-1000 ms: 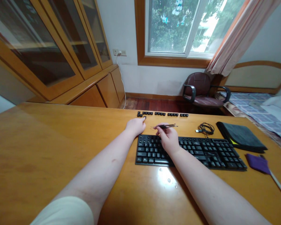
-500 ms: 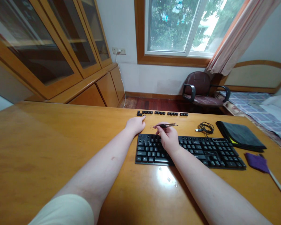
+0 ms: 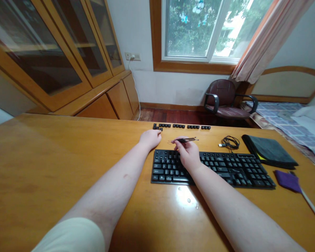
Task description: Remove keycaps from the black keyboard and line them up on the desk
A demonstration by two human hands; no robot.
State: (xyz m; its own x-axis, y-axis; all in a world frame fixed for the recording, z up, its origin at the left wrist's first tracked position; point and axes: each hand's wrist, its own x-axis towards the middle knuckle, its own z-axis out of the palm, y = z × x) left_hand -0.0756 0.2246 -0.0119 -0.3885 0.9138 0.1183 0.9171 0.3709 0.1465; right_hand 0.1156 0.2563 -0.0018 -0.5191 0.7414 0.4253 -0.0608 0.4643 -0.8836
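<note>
A black keyboard (image 3: 225,169) lies on the wooden desk (image 3: 42,157) in front of me. My right hand (image 3: 187,152) hovers over its upper left keys, fingers pinched shut on a thin wire keycap puller (image 3: 186,140). My left hand (image 3: 150,138) rests on the desk just beyond the keyboard's top left corner, fingers curled, its tips close to a loose black keycap (image 3: 160,129). A row of removed keycaps (image 3: 182,126) is lined up along the desk's far edge.
A coiled black cable (image 3: 229,142) lies behind the keyboard. A folded dark cloth (image 3: 269,151) and a purple brush (image 3: 291,182) sit at the right. Beyond the desk stand wooden cabinets (image 3: 68,56), a brown chair (image 3: 225,99) and a bed.
My left hand has drawn back a little from the loose keycap by the row. My right hand with the puller has stayed in place.
</note>
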